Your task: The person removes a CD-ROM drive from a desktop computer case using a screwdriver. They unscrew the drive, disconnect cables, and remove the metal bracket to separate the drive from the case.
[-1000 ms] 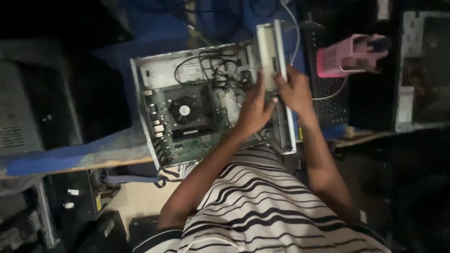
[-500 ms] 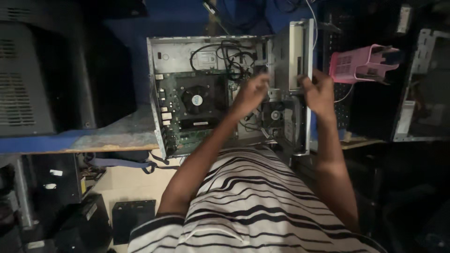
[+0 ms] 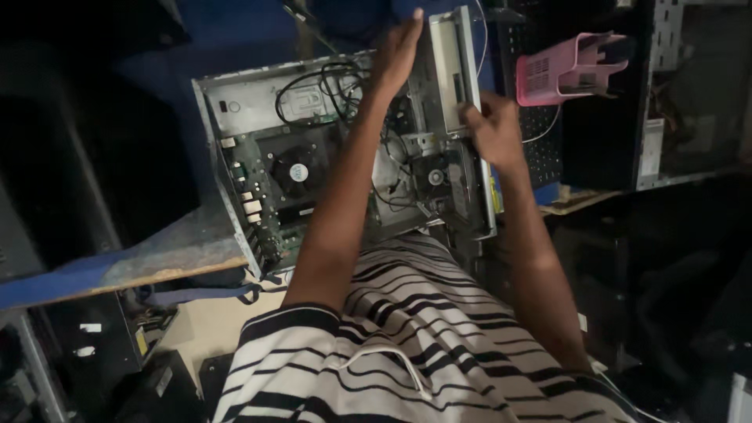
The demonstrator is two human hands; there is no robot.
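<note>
We see an opened desktop computer case (image 3: 235,102) lying on its side on a worn blue bench (image 3: 117,266), its inside turned up toward us, with a person in a black-and-white striped shirt (image 3: 407,337) leaning over it. The left hand (image 3: 398,48) is raised flat against the upper end of the pale drive unit (image 3: 450,70), fingers straight and held close together, the palm laid against the unit's left side rather than wrapped round it. The right hand (image 3: 492,129) is curled round the lower right edge of the same unit, the fingers bent over its edge in what looks like a clasp, though the dim light keeps us from telling how firmly it closes. The drive unit stands at the right end of the case, upright along the front wall, between the two hands. Inside the case, to the left of the left forearm, lies the green motherboard (image 3: 262,200) with a round black cooler fan (image 3: 298,172) on it, and a loop of black cables (image 3: 325,82) runs above the fan near the top wall. A second small fan (image 3: 433,177) sits lower down, just below the drive unit. A pink plastic basket (image 3: 568,70) sits to the right, well apart from the case, against dark shelving
</note>
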